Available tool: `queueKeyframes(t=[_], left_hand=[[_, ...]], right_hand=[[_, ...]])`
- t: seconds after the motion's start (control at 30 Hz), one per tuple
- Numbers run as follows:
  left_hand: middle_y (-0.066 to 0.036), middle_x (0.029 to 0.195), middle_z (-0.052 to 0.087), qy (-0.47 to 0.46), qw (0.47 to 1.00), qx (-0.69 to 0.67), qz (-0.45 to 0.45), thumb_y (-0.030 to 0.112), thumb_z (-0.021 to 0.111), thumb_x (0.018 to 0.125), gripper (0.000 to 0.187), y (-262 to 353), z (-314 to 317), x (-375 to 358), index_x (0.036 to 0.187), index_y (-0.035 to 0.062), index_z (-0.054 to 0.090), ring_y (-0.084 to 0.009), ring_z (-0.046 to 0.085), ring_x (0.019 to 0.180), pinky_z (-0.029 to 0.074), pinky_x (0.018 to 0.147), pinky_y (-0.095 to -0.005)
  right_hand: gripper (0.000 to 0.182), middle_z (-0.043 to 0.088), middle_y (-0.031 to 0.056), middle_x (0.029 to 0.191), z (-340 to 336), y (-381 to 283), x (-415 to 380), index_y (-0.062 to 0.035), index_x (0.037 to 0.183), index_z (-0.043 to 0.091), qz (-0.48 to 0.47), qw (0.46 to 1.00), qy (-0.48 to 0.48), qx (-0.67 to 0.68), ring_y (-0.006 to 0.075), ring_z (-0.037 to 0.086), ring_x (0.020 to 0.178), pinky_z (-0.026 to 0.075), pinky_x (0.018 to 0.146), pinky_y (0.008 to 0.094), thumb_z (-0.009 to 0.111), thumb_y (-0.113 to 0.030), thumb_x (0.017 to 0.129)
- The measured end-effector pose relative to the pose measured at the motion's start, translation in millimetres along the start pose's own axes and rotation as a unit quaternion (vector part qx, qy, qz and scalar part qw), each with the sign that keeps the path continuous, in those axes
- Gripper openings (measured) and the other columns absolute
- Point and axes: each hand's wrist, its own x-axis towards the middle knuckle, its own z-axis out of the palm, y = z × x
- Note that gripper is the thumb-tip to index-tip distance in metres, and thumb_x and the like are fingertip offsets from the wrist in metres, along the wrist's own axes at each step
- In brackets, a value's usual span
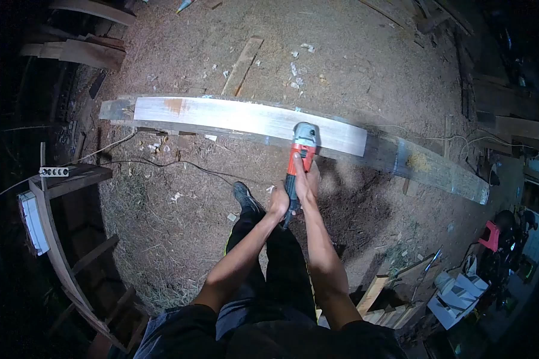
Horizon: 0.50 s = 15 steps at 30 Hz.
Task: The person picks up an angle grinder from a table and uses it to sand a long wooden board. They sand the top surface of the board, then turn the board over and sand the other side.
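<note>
A red and black angle grinder (pixel 304 149) is held in both hands, its grey head over the pale board (pixel 233 116). My left hand (pixel 278 200) is wrapped round the black rear part of the body. Further forward, my right hand (pixel 306 179) grips the red housing. The disc side faces down and is hidden under the head. The pale board lies along a longer, darker plank (pixel 380 152) that crosses in front of me. A brownish patch marks the pale board near its left end.
A wooden bench frame (pixel 57 239) stands at left with a white power strip (pixel 54 172) on it. A black cord (pixel 161 161) runs over the ground. Behind the plank lies a loose wood strip (pixel 243 64). At right are a pink stool (pixel 491 233) and white boxes (pixel 458 299).
</note>
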Motion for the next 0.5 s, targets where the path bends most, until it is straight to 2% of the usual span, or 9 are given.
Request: queueKeyframes(t=[0.1,0.13,0.17,0.23,0.27,0.37,0.4,0.43,0.5], left_hand=[[-0.016,0.069,0.056,0.004,0.999,0.042,0.009,0.038,0.021,0.099,0.052,0,24,-2,0.101,-0.0027,0.053,-0.0240,0.057,0.049,0.047,0.036,-0.0372],[-0.018,0.070,0.057,0.008,0.996,0.078,0.042,0.039,0.023,0.099,0.054,-3,29,0,0.105,-0.0047,0.053,-0.0257,0.057,0.049,0.047,0.036,-0.0389],[-0.018,0.070,0.057,0.006,0.996,0.081,0.038,0.039,0.023,0.099,0.054,-7,37,1,0.105,-0.0047,0.053,-0.0257,0.057,0.049,0.047,0.036,-0.0389],[-0.023,0.074,0.058,0.028,0.998,0.056,0.007,0.040,0.025,0.098,0.054,-1,55,-7,0.107,-0.0064,0.052,-0.0292,0.060,0.054,0.050,0.041,-0.0411],[-0.026,0.080,0.060,0.018,0.997,0.075,0.018,0.039,0.028,0.097,0.056,-13,56,5,0.103,-0.0101,0.053,-0.0327,0.062,0.061,0.052,0.051,-0.0437],[-0.028,0.085,0.061,0.041,0.994,0.102,-0.009,0.038,0.029,0.097,0.056,29,76,-40,0.101,-0.0127,0.055,-0.0349,0.064,0.067,0.053,0.060,-0.0436],[-0.023,0.078,0.059,0.074,0.982,0.158,0.066,0.045,0.026,0.097,0.063,-31,74,15,0.113,-0.0094,0.052,-0.0287,0.061,0.057,0.050,0.045,-0.0401],[-0.023,0.078,0.059,0.074,0.982,0.161,0.066,0.045,0.026,0.097,0.063,-28,76,12,0.113,-0.0094,0.052,-0.0287,0.061,0.057,0.050,0.045,-0.0401],[-0.032,0.091,0.061,-0.008,0.993,0.121,0.008,0.037,0.030,0.096,0.058,-15,81,2,0.109,-0.0146,0.053,-0.0364,0.065,0.073,0.053,0.057,-0.0437]], right_hand=[[0.058,0.065,0.0139,0.096,-21,17,9,-0.0036,0.109,0.062,-0.005,0.999,0.041,0.002,0.0241,0.061,0.090,0.045,0.081,0.0379,0.058,-0.056,0.084],[0.063,0.066,0.0207,0.094,-25,24,14,-0.0007,0.105,0.062,-0.010,0.998,0.051,0.030,0.0325,0.063,0.092,0.046,0.081,0.0419,0.058,-0.059,0.082],[0.063,0.066,0.0207,0.094,-31,32,17,-0.0007,0.105,0.062,-0.007,0.998,0.053,0.030,0.0325,0.063,0.092,0.046,0.081,0.0419,0.058,-0.059,0.082],[0.058,0.066,0.0182,0.095,-45,26,14,-0.0006,0.106,0.061,-0.030,0.995,0.076,0.062,0.0287,0.062,0.092,0.045,0.082,0.0399,0.058,-0.055,0.085],[0.054,0.065,0.0164,0.095,-53,23,13,-0.0003,0.107,0.061,-0.010,0.996,0.074,0.043,0.0263,0.061,0.091,0.045,0.083,0.0385,0.058,-0.050,0.087],[0.054,0.066,0.0162,0.095,-63,37,22,0.0002,0.106,0.061,-0.025,0.994,0.083,0.073,0.0260,0.061,0.090,0.045,0.082,0.0382,0.058,-0.050,0.087],[0.053,0.066,0.0156,0.095,-66,38,22,0.0009,0.105,0.061,-0.020,0.992,0.087,0.087,0.0243,0.061,0.089,0.045,0.081,0.0375,0.059,-0.049,0.087],[0.053,0.066,0.0156,0.095,-69,40,23,0.0009,0.105,0.061,-0.019,0.992,0.088,0.089,0.0243,0.061,0.089,0.045,0.081,0.0375,0.059,-0.049,0.087],[0.053,0.065,0.0151,0.095,-78,42,24,0.0014,0.105,0.061,-0.003,0.990,0.095,0.108,0.0222,0.060,0.088,0.045,0.081,0.0364,0.059,-0.048,0.087]])
